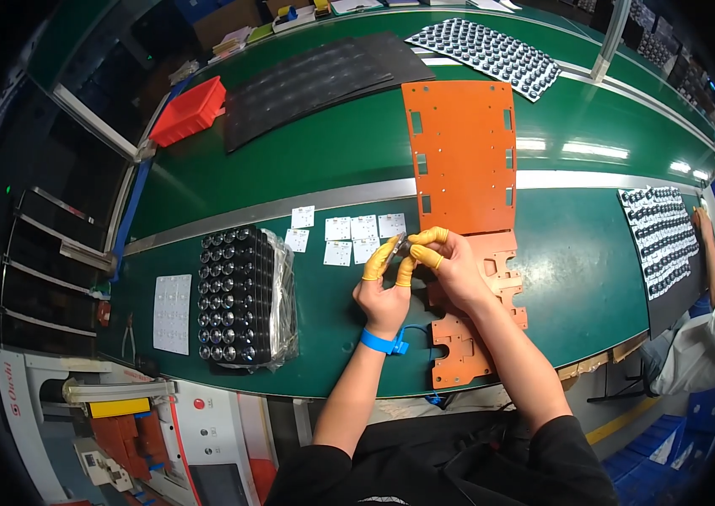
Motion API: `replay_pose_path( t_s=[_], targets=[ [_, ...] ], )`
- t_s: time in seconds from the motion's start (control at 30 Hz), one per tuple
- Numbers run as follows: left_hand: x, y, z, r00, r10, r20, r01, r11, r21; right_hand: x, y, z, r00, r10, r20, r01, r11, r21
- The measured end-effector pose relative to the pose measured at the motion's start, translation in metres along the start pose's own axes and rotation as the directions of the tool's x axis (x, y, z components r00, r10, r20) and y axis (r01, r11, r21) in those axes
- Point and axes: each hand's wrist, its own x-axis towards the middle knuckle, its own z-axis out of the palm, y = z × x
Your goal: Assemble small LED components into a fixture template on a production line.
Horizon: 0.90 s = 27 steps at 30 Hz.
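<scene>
My left hand (pixel 384 295) and my right hand (pixel 452 268), with yellow finger cots on several fingers, meet above the green workbench. Between their fingertips they pinch a small dark part (pixel 402 247); its exact kind is too small to tell. Left of the hands lie several small white square circuit boards (pixel 338 228). Beneath my right forearm is an orange fixture plate (pixel 460 354) with cutouts, and behind it an orange panel (pixel 463 160) with slots leans up and away. A blue wrist strap (pixel 384 342) circles my left wrist.
A stack of black trays (pixel 239 295) holding shiny round lenses stands at left, beside a white board panel (pixel 172 314). Farther back are a red bin (pixel 189 110), black sheets (pixel 315 84) and a panel of dark round parts (pixel 488 55). Another person's hand (pixel 703 223) is at far right.
</scene>
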Motion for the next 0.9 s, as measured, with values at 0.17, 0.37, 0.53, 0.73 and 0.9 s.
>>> replay_pose_path(
  t_s=[0.17,0.37,0.53,0.73,0.9],
  targets=[
    [0.001,0.000,0.002,0.998,0.002,-0.065,0.001,0.999,0.035,-0.001,-0.005,0.005,1.000,0.004,-0.005,-0.004,1.000,-0.012],
    [0.004,0.012,0.002,0.997,0.063,-0.035,-0.059,0.992,0.107,-0.001,-0.002,0.001,1.000,0.026,0.012,-0.025,0.999,-0.033],
    [0.001,0.005,0.001,0.994,-0.105,-0.017,0.102,0.987,-0.123,0.000,-0.006,0.003,0.999,0.044,0.008,-0.043,0.995,-0.085],
    [0.011,-0.002,-0.010,0.863,-0.493,0.108,0.456,0.671,-0.585,-0.001,0.004,0.005,0.998,-0.027,-0.065,0.009,0.965,-0.261],
    [0.014,-0.002,-0.012,0.804,-0.488,0.341,0.564,0.443,-0.697,0.000,0.005,-0.004,0.986,-0.150,0.077,0.168,0.899,-0.404]
  ],
)
